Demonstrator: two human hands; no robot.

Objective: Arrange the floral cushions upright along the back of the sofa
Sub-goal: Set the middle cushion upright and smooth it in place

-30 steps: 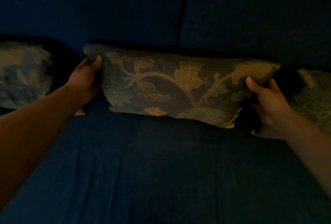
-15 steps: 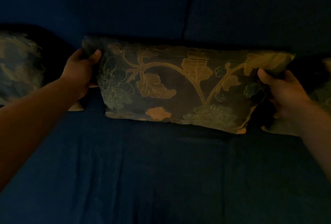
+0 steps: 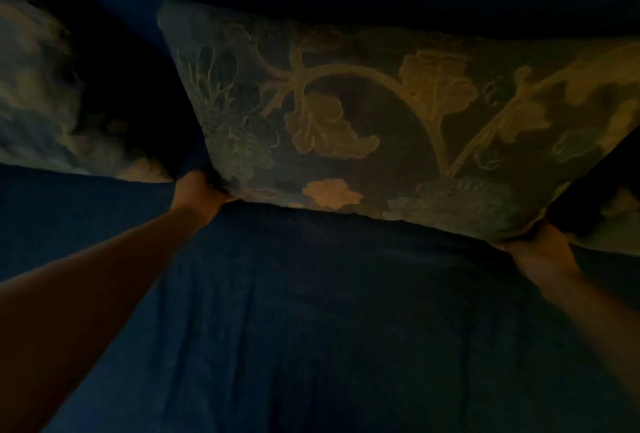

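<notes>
Dark sofa (image 3: 311,311); fingers (image 3: 201,186) gripping cushion (image 3: 363,127).

Our left grip (image 3: 197,190) and right grip (image 3: 540,242) now clutch the middle cushion's (image 3: 363,127) bottom corners instead of its top corners.

The middle cushion (image 3: 381,127) is matt woven floral cloth; the sofa (image 3: 311,311) is matt blue fabric.
</notes>
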